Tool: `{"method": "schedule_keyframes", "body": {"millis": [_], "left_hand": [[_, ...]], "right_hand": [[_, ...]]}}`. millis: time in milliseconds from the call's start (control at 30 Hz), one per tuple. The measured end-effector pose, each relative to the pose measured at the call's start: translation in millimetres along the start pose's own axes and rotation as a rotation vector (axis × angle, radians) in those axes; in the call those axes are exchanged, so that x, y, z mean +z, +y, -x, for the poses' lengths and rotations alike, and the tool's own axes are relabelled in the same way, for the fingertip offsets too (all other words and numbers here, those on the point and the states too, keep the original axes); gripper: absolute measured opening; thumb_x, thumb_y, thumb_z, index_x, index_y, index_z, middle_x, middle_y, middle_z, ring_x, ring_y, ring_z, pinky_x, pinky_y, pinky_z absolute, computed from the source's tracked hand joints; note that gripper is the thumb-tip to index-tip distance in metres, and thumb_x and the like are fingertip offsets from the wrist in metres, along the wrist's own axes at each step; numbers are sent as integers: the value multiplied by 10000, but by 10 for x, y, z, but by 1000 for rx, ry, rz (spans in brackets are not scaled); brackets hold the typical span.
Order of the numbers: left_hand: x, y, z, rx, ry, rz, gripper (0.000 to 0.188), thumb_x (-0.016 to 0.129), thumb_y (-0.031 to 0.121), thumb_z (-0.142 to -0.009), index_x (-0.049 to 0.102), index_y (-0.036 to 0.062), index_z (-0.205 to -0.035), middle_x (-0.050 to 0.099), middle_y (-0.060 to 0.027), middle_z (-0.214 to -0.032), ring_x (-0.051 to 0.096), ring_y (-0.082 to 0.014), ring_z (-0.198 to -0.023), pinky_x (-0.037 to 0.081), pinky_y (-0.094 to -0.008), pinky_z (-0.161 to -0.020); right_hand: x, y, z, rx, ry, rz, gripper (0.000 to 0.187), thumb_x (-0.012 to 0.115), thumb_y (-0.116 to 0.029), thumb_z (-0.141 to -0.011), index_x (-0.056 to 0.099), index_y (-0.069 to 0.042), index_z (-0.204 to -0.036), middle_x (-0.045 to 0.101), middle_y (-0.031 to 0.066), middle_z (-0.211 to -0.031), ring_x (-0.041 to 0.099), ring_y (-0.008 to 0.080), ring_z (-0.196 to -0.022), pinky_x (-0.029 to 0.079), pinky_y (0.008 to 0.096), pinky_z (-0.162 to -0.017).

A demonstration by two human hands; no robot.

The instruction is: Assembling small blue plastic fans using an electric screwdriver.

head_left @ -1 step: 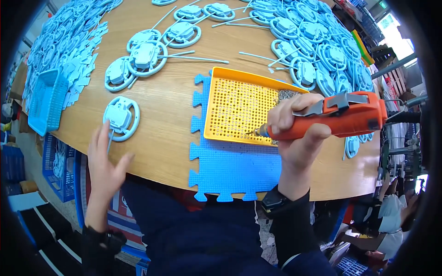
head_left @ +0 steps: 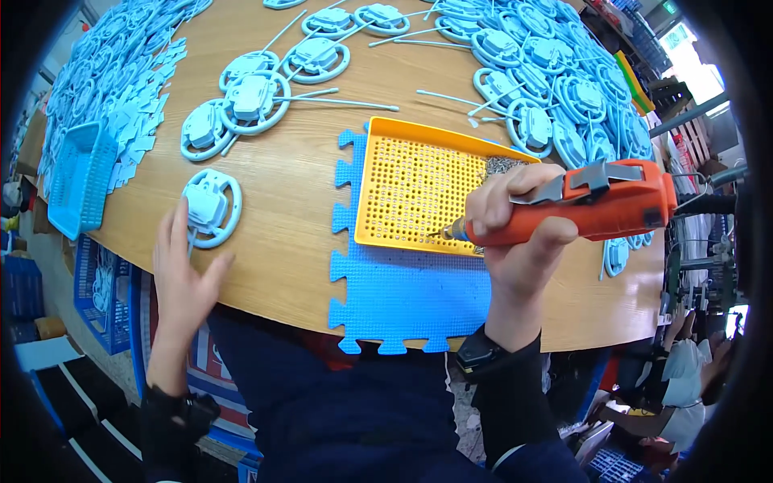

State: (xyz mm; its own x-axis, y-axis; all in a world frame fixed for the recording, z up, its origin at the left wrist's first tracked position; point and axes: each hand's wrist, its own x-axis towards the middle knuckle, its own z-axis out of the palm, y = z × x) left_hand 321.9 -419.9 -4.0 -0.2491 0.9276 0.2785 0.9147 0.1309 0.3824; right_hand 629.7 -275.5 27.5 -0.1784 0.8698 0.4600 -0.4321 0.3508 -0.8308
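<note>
My right hand [head_left: 515, 217] is wrapped round an orange-red electric screwdriver [head_left: 596, 201], its thumb lifted off the body. The driver's thin bit points left over a yellow perforated tray [head_left: 407, 181]. Small metal screws [head_left: 501, 166] are heaped at the tray's right end. My left hand [head_left: 183, 262] is open, fingers stretched and thumb apart. Its fingertips overlap the left edge of a light-blue, wheel-shaped plastic part [head_left: 211, 208] with a boxy centre; whether they touch it I cannot tell. A thin stalk of that part runs down beside the fingers.
A blue foam mat [head_left: 394, 290] lies under the tray. More light-blue wheel parts [head_left: 251, 98] with long stalks lie further back, and a large pile [head_left: 555, 56] fills the far right. At the left edge stand a light-blue basket [head_left: 80, 181] and scattered flat pieces [head_left: 145, 125].
The view has shifted very slightly. My left hand is a touch lower against the wheel part; my right hand keeps hold of the screwdriver in the same place.
</note>
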Motion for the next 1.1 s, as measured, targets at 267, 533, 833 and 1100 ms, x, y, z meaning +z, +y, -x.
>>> {"method": "schedule_keyframes", "body": {"millis": [267, 533, 833, 1100], "left_hand": [[204, -351, -361, 79, 136, -77, 499, 729, 143, -756, 522, 13, -1191, 513, -189, -1205, 505, -348, -1113, 405, -425, -924], [64, 177, -145, 273, 70, 190, 521, 750, 113, -630, 539, 44, -1101, 576, -145, -1016, 558, -321, -964, 448, -383, -828], [451, 1075, 263, 471, -145, 363, 608, 768, 259, -669, 513, 88, -1194, 576, -85, -1136, 503, -294, -1122, 258, -572, -1033], [455, 1063, 272, 460, -151, 364, 656, 784, 262, -648, 505, 101, -1220, 591, -76, -1129, 503, -302, -1133, 244, -560, -1043]], "right_hand": [[17, 20, -1, 4, -12, 61, 632, 590, -675, -770, 473, -70, -913, 485, 14, -636, 493, 126, -508, 436, 265, -488], [52, -78, 64, 0, 5, 69, 650, 590, -683, -763, 492, -67, -946, 489, 16, -667, 476, 130, -544, 417, 273, -507], [403, -453, 250, -70, -163, -52, 712, 529, -738, -751, 506, -60, -969, 470, 5, -654, 466, 119, -524, 406, 264, -497], [552, -363, 478, 100, -127, -100, 604, 770, -491, -741, 487, -13, -976, 542, 69, -678, 546, 169, -589, 434, 261, -492]]}}
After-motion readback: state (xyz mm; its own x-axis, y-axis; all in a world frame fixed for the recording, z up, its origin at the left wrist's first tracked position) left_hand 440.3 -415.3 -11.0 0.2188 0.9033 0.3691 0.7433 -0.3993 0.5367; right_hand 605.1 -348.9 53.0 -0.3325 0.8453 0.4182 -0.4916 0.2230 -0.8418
